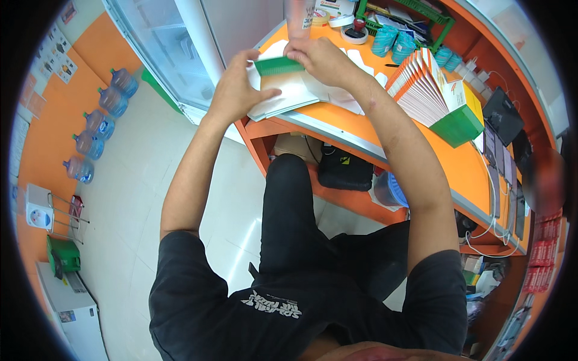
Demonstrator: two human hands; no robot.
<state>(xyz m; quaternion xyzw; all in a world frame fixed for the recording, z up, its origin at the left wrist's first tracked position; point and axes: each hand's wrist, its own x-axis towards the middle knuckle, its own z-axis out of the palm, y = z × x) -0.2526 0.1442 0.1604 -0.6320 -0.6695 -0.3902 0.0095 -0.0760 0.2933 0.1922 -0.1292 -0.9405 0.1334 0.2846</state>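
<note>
A paper carton [280, 65] with a green end panel stands partly folded over white sheets [292, 96] at the desk's left end. My right hand [316, 59] grips the panel's right corner, fingers bent around it. At the other end my left hand [235, 87] is open, its index finger by the panel's left corner and its thumb stretched across the white part. Some of its fingers are hidden. To the right lies a fanned stack of nested cartons [421, 87], white and orange with a green end and a yellow side.
A clear plastic cup [299, 18] stands just beyond my right hand. Farther back are a stamp [359, 29], teal cups [385, 41] and a green rack [439, 30]. Phones [495, 150] and white cables lie at right. A glass-door fridge [159, 48] is at left.
</note>
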